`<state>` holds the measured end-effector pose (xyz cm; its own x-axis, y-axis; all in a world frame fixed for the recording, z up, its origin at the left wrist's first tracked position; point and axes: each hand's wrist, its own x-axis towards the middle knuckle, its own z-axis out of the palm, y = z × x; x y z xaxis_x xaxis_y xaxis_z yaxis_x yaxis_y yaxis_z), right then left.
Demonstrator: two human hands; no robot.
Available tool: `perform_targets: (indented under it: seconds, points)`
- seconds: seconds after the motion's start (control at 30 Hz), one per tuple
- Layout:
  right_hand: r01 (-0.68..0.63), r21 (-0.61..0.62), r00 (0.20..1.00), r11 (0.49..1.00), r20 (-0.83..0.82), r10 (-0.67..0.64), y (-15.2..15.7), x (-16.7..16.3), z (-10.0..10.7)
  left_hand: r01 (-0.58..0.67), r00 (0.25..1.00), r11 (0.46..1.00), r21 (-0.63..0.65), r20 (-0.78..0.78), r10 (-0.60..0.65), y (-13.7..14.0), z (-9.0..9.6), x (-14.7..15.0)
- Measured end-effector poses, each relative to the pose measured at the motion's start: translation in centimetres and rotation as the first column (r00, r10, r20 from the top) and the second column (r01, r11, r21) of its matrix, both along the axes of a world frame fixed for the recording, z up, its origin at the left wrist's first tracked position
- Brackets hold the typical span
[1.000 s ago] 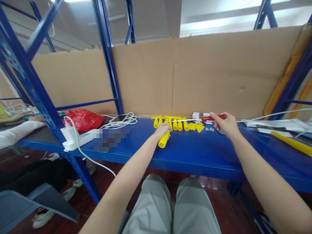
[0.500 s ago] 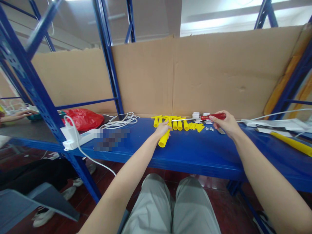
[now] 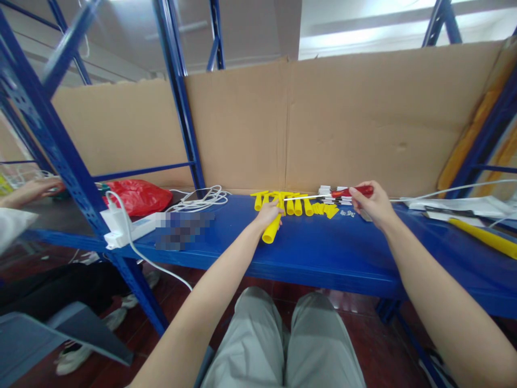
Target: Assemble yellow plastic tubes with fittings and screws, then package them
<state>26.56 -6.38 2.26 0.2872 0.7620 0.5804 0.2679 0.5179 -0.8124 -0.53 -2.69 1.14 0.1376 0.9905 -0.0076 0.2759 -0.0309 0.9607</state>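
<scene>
My left hand [image 3: 268, 214] is closed around a yellow plastic tube [image 3: 270, 233], whose round open end points toward me. In my right hand [image 3: 375, 202] is the red handle of a screwdriver [image 3: 343, 192]. Its thin metal shaft runs left, and the tip meets the yellow tube close to my left fingers; the exact contact is too small to tell. Behind, several yellow T-shaped pieces [image 3: 298, 207] stand in a row. Small flat yellow pieces [image 3: 325, 209], white parts with black bits [image 3: 324, 192] and tiny metal parts [image 3: 347, 214] lie between my hands.
The blue shelf [image 3: 307, 253] backs onto a cardboard wall [image 3: 343, 118]. On the left are a power strip [image 3: 137, 229], a red plastic bag [image 3: 139, 196] and coiled white cable [image 3: 205, 199]. At right lies a long yellow tube [image 3: 484, 237]. Another person's hand [image 3: 38, 189] shows far left.
My hands and the tube stay almost in place; my right fingers have shifted slightly on the screwdriver handle. At far left, the other person's arm has moved further into view.
</scene>
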Motion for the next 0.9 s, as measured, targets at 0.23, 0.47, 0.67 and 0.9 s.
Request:
perform_targets:
  seconds: [0.23, 0.47, 0.67, 0.9]
  points:
    - [0.017, -0.011, 1.000, 1.000, 0.024, -0.017, -0.3, -0.3, 0.0, 0.002, 1.000, 1.000, 0.001, 0.006, -0.002, -0.2, 0.1, 0.0]
    - [-0.059, -0.096, 0.990, 0.994, 0.124, 0.071, -0.8, -0.1, 0.1, -0.015, 1.000, 1.000, -0.028, 0.026, 0.016, -0.1, 0.3, -0.2]
    - [0.002, -0.130, 0.993, 0.992, 0.114, 0.013, -1.0, -0.3, 0.3, -0.007, 1.000, 1.000, -0.003, 0.019, 0.007, -0.3, 0.3, 0.0]
    - [-0.102, -0.096, 0.993, 0.990, 0.056, 0.107, -0.5, 0.1, 0.1, -0.018, 1.000, 1.000, -0.015, 0.005, 0.018, -0.1, 0.2, -0.1]
